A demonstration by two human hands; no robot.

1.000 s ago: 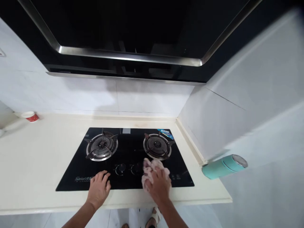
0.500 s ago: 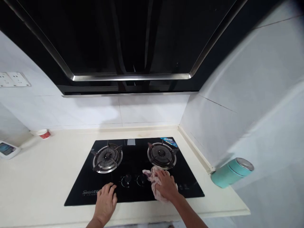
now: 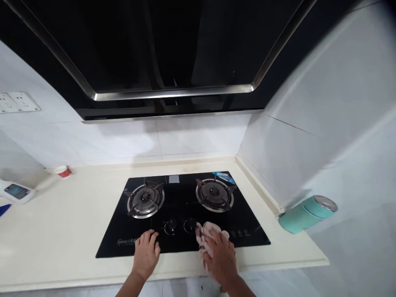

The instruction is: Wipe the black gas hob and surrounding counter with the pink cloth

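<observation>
A black glass gas cooktop (image 3: 181, 241) with two round burners is set into the counter. My right hand (image 3: 221, 258) presses a crumpled pinkish-white cloth (image 3: 208, 233) onto its front right part, just right of the right knob (image 3: 189, 225). Some of the cloth hangs over the front edge; the palm hides the rest. On the front left of the glass rests my left hand (image 3: 146, 253), empty, its fingers loosely bent and lying on the surface. The left knob (image 3: 170, 226) is a little to the right of those fingers.
A black range hood (image 3: 173, 105) hangs low over the cooktop. To the right, a turquoise flask (image 3: 305, 214) stands near the side wall. Far left on the counter (image 3: 71, 222) are a red and white paper cup (image 3: 63, 171) and a white bottle (image 3: 17, 192).
My right hand has drawn the cloth toward the front edge, away from the right burner. The left hand stays at the front left of the cooktop. The view has shifted slightly.
</observation>
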